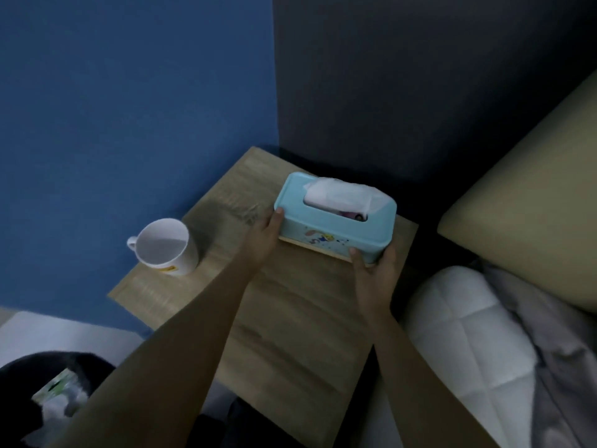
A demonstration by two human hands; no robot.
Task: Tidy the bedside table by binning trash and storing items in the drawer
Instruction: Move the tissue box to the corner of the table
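Note:
A light blue tissue box (336,224) with a cartoon print and a white tissue sticking out of its top sits at the back right of the wooden bedside table (290,312). My left hand (263,240) grips its left end. My right hand (374,270) holds its near right corner, thumb on the front face. A white mug (166,245) stands upright and empty on the table's left edge, apart from both hands. At the bottom left a black bin (48,396) holds a crumpled wrapper and tissue. No drawer is visible.
A blue wall rises behind the table on the left and a dark panel behind it on the right. The bed, with a tan headboard (533,205) and white quilt (468,334), lies close along the table's right side.

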